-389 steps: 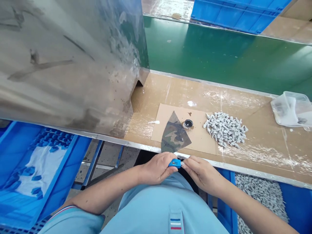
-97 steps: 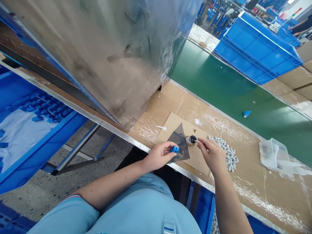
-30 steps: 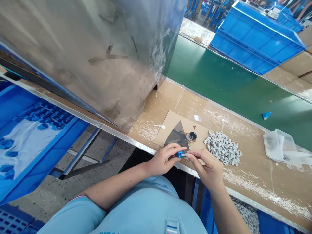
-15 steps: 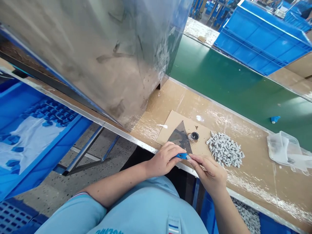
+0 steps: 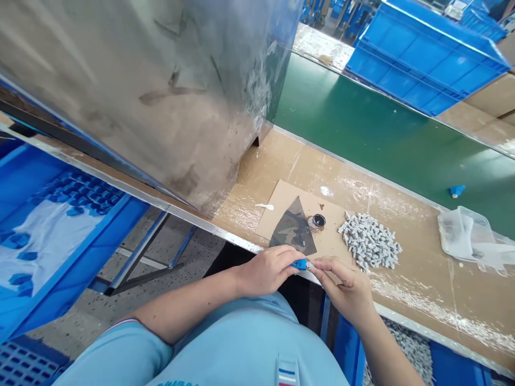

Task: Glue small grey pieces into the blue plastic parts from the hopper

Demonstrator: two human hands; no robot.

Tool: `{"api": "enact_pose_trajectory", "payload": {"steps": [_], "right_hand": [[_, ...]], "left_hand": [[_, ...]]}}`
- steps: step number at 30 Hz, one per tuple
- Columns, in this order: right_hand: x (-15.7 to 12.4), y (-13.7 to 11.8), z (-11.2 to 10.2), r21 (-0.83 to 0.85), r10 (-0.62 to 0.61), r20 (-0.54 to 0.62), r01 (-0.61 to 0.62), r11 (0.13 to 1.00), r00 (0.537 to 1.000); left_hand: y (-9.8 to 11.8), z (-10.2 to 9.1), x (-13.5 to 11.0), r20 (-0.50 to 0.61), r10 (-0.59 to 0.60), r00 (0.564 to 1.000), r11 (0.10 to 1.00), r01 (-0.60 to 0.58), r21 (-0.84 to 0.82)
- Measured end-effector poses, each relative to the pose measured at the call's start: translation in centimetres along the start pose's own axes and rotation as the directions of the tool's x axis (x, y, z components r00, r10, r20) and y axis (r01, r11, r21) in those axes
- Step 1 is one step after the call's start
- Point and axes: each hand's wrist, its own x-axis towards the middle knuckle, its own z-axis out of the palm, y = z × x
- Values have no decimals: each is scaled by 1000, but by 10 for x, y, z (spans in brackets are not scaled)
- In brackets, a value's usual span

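1. Along the cardboard-topped workbench (image 5: 414, 289), everything sits within easy reach; no label reads clearly.
2. A cardboard sheet (image 5: 332, 236), seemingly protecting the bench, carries a camouflage fabric triangle (image 5: 293, 230) beside a black-filled pot (image 5: 319, 220).
3. Left hand (image 5: 267, 271) grips a small blue piece (image 5: 299, 264) above the bench edge; right hand (image 5: 341, 289) pinches its pale tip.

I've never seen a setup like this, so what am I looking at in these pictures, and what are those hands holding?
These come from one camera worn on a person's head, looking down at their own arms. Their left hand grips a small blue piece, and their right hand is at its pale tip. On the brown bench lies a cardboard sheet bearing a camouflage-patterned triangular sheet and a small dark pot. Beside it is a heap of small grey pieces. Behind runs a green belt.
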Motion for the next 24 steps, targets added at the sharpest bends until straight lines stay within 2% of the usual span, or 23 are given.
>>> {"api": "enact_pose_trajectory", "payload": {"steps": [5, 9, 11, 13, 15, 17, 20, 24], "right_hand": [[-11, 5, 5, 76, 18, -25, -17, 997, 1000], [-20, 10, 5, 141, 53, -46, -46, 989, 998], [-24, 11, 6, 181, 86, -58, -75, 981, 995], [-25, 11, 8, 202, 114, -57, -101, 974, 992], [-25, 9, 9, 170, 117, -8, -114, 979, 993], [-24, 6, 9, 96, 96, 107, -106, 990, 990], [-23, -2, 7, -18, 71, 294, -68, 998, 953], [-29, -10, 6, -77, 50, 386, -22, 997, 921]], "left_hand": [[-2, 12, -2, -55, 37, 998, 999, -35, 35], [-3, 12, 0, -50, 43, 998, 995, -47, -85], [-3, 7, 0, -17, -10, 1000, 986, 7, -166], [-4, 2, 0, 98, -78, 992, 977, 96, -192], [-4, -3, -1, 249, -120, 961, 979, 156, -129], [-4, -5, -4, 336, -133, 932, 988, 152, -30], [-3, -8, -8, 378, -104, 920, 995, 93, 46], [1, -9, -14, 413, -82, 907, 996, 56, 74]]}}
